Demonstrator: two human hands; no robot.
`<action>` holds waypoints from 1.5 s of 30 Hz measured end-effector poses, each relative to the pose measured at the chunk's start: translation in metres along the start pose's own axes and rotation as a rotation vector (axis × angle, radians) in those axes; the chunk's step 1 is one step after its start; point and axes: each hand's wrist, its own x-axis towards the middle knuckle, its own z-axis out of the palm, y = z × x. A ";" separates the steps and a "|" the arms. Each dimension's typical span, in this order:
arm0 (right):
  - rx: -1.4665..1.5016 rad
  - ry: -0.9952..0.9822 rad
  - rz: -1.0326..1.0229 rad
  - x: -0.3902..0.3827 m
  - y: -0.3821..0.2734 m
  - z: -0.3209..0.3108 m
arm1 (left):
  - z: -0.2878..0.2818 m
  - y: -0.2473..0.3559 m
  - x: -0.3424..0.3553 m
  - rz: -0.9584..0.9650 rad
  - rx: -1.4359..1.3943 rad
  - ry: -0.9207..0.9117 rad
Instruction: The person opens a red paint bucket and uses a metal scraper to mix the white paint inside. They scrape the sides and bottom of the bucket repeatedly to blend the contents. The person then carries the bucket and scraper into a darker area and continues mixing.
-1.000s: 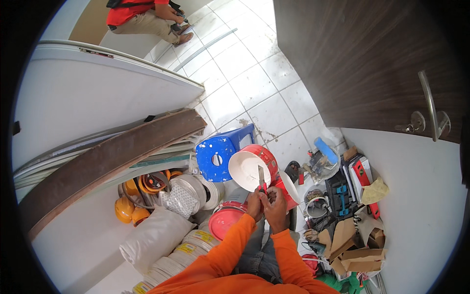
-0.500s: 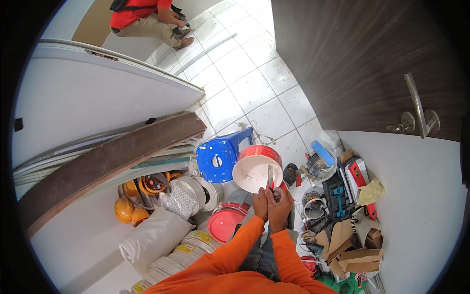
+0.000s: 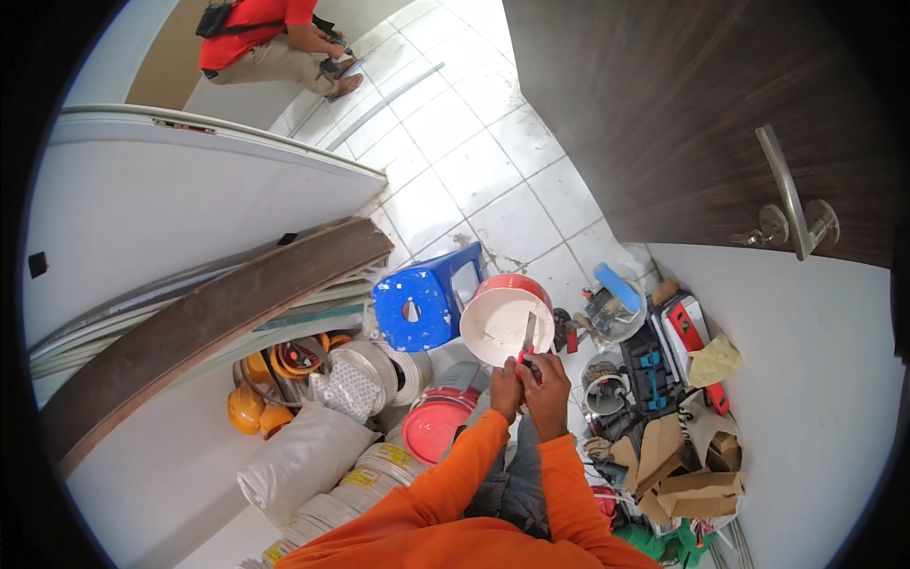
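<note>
From where I watched, the place looked like a home under fit-out or repair, used as a store corner for building gear. Against the white wall (image 3: 171,218) leaned a long wood plank (image 3: 209,322), and below it lay orange helmets (image 3: 251,408), cable coils (image 3: 370,474), paint buckets (image 3: 502,318), a blue stool (image 3: 422,308) and cardboard boxes (image 3: 697,488) beside a tool case (image 3: 649,370). The floor was pale tile (image 3: 455,171) with dirt marks, a dark wood door (image 3: 682,123) with a lever handle stood by it, and another person (image 3: 270,43) crouched working farther off.
</note>
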 end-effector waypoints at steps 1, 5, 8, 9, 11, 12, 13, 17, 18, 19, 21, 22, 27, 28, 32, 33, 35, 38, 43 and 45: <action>-0.012 -0.024 -0.031 0.001 0.003 -0.003 | 0.001 0.006 -0.003 -0.025 -0.039 -0.016; -0.121 -0.059 -0.228 0.012 0.006 -0.011 | -0.001 0.030 -0.011 -0.162 -0.262 -0.085; -0.062 -0.119 -0.156 0.019 -0.001 -0.014 | -0.004 0.032 -0.013 -0.229 -0.323 -0.113; -0.032 -0.134 -0.072 0.018 -0.008 -0.013 | -0.005 0.018 -0.007 -0.194 -0.333 -0.118; -0.018 -0.129 0.005 0.017 -0.007 -0.011 | -0.001 0.018 -0.010 -0.163 -0.343 -0.102; -0.031 -0.108 -0.003 0.014 0.007 -0.005 | 0.002 0.018 -0.012 -0.165 -0.340 -0.080; -0.043 -0.087 -0.012 0.014 0.008 -0.002 | 0.003 0.020 -0.014 -0.166 -0.337 -0.058; -0.043 -0.070 -0.032 0.018 0.008 -0.005 | 0.007 0.009 -0.006 -0.141 -0.317 -0.052; -0.035 -0.075 -0.034 0.020 0.009 -0.007 | 0.007 0.008 -0.006 -0.151 -0.289 -0.050; -0.027 -0.079 -0.036 0.022 0.009 -0.010 | 0.009 0.011 -0.008 -0.159 -0.261 -0.049; -0.040 -0.097 0.049 0.027 0.008 -0.014 | 0.022 0.017 -0.010 -0.119 -0.343 -0.013; -0.046 -0.105 0.092 0.029 0.007 -0.015 | 0.026 0.016 -0.010 -0.100 -0.383 0.005; -0.050 -0.076 -0.159 0.037 0.010 -0.028 | 0.027 0.021 -0.008 -0.158 -0.303 -0.021; -0.055 -0.057 -0.249 0.040 0.007 -0.030 | 0.028 0.022 -0.008 -0.181 -0.285 -0.026; -0.062 -0.062 0.015 0.041 -0.002 -0.036 | 0.040 0.021 -0.009 -0.078 -0.281 -0.026; -0.062 -0.065 0.032 0.040 0.011 -0.032 | 0.043 0.025 -0.012 -0.062 -0.261 -0.017; -0.066 -0.072 0.021 0.039 0.010 -0.034 | 0.043 0.022 -0.010 -0.052 -0.237 -0.012; -0.061 -0.091 -0.057 0.040 0.009 -0.040 | 0.043 0.018 0.003 -0.075 -0.241 -0.034; -0.046 -0.112 -0.125 0.042 0.014 -0.047 | 0.046 0.017 0.005 0.097 -0.017 -0.076; -0.018 -0.124 -0.117 0.042 0.013 -0.049 | 0.048 0.028 0.001 0.004 -0.113 -0.074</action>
